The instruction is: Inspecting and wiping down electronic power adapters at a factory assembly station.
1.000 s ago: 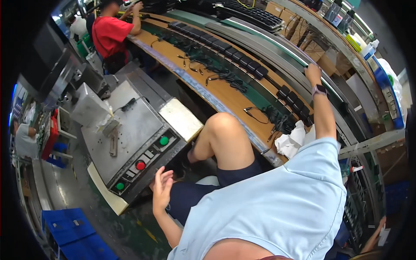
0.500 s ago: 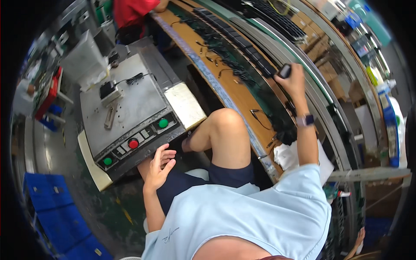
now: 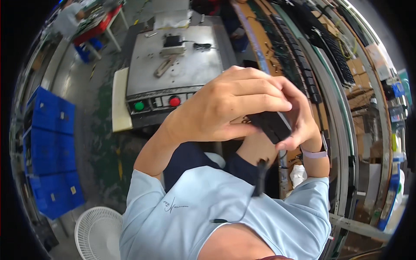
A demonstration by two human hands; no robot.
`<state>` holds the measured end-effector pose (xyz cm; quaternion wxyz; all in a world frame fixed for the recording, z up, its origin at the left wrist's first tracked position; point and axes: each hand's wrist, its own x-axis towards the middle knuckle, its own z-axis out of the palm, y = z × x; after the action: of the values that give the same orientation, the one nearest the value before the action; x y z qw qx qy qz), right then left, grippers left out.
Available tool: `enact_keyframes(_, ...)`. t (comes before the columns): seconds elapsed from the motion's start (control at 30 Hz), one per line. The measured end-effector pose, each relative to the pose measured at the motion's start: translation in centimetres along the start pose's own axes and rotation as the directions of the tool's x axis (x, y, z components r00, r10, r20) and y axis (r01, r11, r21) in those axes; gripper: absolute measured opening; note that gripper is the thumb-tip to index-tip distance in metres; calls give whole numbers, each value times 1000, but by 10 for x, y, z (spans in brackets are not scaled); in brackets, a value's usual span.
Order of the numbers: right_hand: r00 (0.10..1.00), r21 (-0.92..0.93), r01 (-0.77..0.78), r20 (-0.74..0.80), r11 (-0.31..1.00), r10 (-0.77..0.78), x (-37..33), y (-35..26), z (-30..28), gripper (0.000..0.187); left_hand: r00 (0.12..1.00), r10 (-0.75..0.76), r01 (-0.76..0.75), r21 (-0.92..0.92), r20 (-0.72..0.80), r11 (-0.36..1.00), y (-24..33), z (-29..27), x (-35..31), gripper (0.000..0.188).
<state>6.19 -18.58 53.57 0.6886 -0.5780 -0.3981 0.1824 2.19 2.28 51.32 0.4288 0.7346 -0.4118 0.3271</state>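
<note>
Both hands close around a small black rectangular plastic block (image 3: 271, 125), held up close in front of the chest.

The left hand (image 3: 229, 108) wraps its fingers over the block's top, while the right hand (image 3: 301, 119), with a pale wristband, pinches its lower edge. A thin black cable (image 3: 261, 175) hangs below it. Beyond sit a grey metal machine (image 3: 182, 65) with green and red buttons, a workbench strewn with dark parts (image 3: 299, 56), blue plastic crates (image 3: 52, 151) and a white fan (image 3: 97, 234).

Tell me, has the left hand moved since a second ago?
Yes. The left hand left the thigh beside the grey machine and rose to join the right hand on the black block.
</note>
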Motion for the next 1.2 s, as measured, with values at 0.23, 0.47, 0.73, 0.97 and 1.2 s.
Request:
enact_keyframes(0.23,965,-526,-255,-78,812,252,0,-3,27,43,904,-384,384,-36,-185,922,16,-14,-53,48)
enact_keyframes(0.47,958,-786,266,277,558,-67,4,7,32,21,881,-441,455,52,-171,889,24,-9,-70,47)
enact_keyframes(0.73,915,-853,362,403,375,33,-1,-4,36,13,943,-253,297,201,-217,934,31,-5,-71,48)
enact_keyframes(0.97,891,-796,329,440,508,112,-5,4,24,12,971,-191,221,239,-141,945,31,-5,-76,49)
enact_keyframes(1.2,936,-732,95,297,674,190,-3,10,25,21,977,-203,215,283,-70,935,27,-4,-76,46)
